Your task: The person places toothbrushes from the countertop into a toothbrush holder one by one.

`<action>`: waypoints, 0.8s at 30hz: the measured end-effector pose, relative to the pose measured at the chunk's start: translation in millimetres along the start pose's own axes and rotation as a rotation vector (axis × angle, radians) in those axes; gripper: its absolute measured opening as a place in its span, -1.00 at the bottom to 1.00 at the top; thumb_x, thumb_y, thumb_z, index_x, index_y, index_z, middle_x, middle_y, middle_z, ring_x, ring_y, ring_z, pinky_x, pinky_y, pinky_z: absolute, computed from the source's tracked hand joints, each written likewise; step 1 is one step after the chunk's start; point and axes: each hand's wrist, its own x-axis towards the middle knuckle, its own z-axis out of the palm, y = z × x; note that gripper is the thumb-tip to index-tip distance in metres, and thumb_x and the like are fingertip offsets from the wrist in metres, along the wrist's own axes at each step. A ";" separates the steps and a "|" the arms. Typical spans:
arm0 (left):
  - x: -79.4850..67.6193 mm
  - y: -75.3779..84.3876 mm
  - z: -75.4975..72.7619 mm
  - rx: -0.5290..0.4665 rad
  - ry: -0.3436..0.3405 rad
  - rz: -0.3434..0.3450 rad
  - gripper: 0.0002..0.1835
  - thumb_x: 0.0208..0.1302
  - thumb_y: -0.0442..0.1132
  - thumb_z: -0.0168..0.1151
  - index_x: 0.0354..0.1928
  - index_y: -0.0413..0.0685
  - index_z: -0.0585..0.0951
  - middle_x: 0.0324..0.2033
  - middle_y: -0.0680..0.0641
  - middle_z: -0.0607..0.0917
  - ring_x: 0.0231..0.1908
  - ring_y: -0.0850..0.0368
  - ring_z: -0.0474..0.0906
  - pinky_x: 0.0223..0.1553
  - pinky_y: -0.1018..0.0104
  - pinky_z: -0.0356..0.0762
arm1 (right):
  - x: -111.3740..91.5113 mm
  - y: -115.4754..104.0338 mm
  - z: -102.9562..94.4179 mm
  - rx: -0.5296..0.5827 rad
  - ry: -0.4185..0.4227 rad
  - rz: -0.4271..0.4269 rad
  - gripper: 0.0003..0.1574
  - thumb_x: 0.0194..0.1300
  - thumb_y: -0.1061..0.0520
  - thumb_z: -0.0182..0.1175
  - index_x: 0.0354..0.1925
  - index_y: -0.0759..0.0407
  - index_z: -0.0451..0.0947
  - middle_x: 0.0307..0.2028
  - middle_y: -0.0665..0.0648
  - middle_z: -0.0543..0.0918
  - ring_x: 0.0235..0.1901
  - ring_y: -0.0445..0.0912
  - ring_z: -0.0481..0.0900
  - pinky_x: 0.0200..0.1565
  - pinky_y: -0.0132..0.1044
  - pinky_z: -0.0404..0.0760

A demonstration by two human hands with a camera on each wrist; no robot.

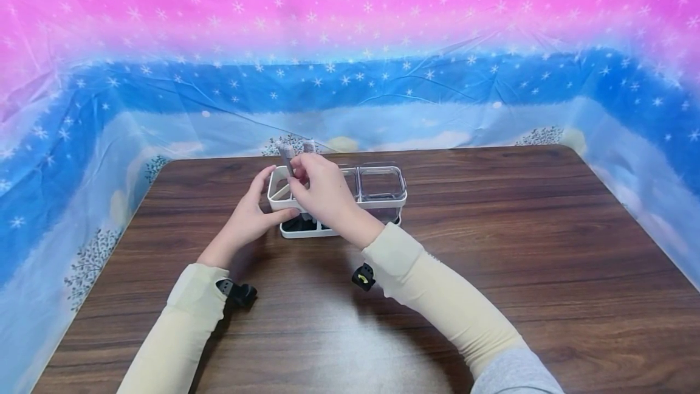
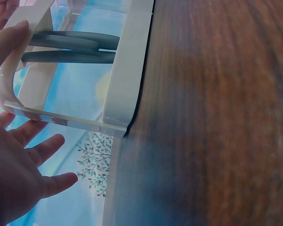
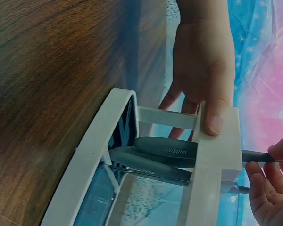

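A white two-tier utensil holder (image 1: 381, 203) stands on the table, left of centre in the head view. My left hand (image 1: 248, 217) grips its upper frame at the left end, thumb on the front rim and index finger at the back corner. With thumb and fingers, my right hand (image 1: 328, 190) pinches the upper stem of a grey utensil (image 1: 287, 157) above the left compartment. Dark handles (image 3: 165, 148) hang down inside the frame in the right wrist view, one with lettering. Behind the right hand rises another utensil top (image 1: 309, 146); its lower part is hidden there.
Clear square cups (image 1: 381, 184) sit in the holder's right compartments. The brown wooden table (image 1: 492, 248) extends around it. A patterned cloth backdrop (image 1: 350, 84) stands along the back and sides. Small black cameras (image 1: 237, 293) are strapped at both wrists.
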 end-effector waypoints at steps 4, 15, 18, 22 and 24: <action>0.2 -0.4 -0.4 0.010 0.001 -0.004 0.06 0.14 0.00 0.41 0.52 0.15 -0.08 0.40 -0.20 0.18 0.36 -0.16 0.13 0.27 -0.26 0.13 | -0.6 1.5 1.3 -0.007 -0.004 0.003 -0.77 0.30 0.25 0.19 -0.07 0.27 0.57 -0.29 0.11 0.62 -0.31 -0.14 0.57 -0.25 -0.45 0.53; 0.1 1.3 0.4 0.005 0.004 0.001 0.05 0.14 -0.03 0.41 0.52 0.14 -0.07 0.38 -0.20 0.20 0.36 -0.15 0.14 0.26 -0.25 0.15 | -2.7 5.4 5.2 -0.018 -0.028 0.027 -0.76 0.30 0.24 0.18 -0.05 0.27 0.56 -0.27 0.10 0.63 -0.29 -0.15 0.58 -0.25 -0.42 0.55; -0.4 1.5 0.4 0.006 0.004 -0.001 0.05 0.14 -0.04 0.41 0.52 0.15 -0.07 0.39 -0.20 0.19 0.35 -0.16 0.15 0.26 -0.26 0.15 | -3.4 5.8 6.2 -0.026 -0.025 0.021 -0.76 0.29 0.25 0.18 -0.06 0.28 0.56 -0.27 0.11 0.64 -0.28 -0.14 0.59 -0.24 -0.42 0.56; -0.8 1.0 0.3 0.011 0.003 -0.007 0.05 0.14 -0.03 0.41 0.52 0.15 -0.08 0.39 -0.20 0.19 0.35 -0.16 0.14 0.26 -0.26 0.14 | -4.4 6.9 7.4 -0.031 -0.023 0.010 -0.75 0.29 0.27 0.18 -0.06 0.28 0.56 -0.27 0.12 0.64 -0.28 -0.14 0.60 -0.25 -0.43 0.55; -0.8 0.6 0.4 0.014 0.004 -0.009 0.05 0.14 -0.03 0.41 0.52 0.16 -0.08 0.39 -0.20 0.19 0.36 -0.16 0.14 0.26 -0.27 0.14 | -5.0 7.2 7.7 -0.030 -0.024 0.010 -0.75 0.29 0.27 0.18 -0.06 0.29 0.56 -0.27 0.12 0.64 -0.28 -0.14 0.60 -0.25 -0.43 0.55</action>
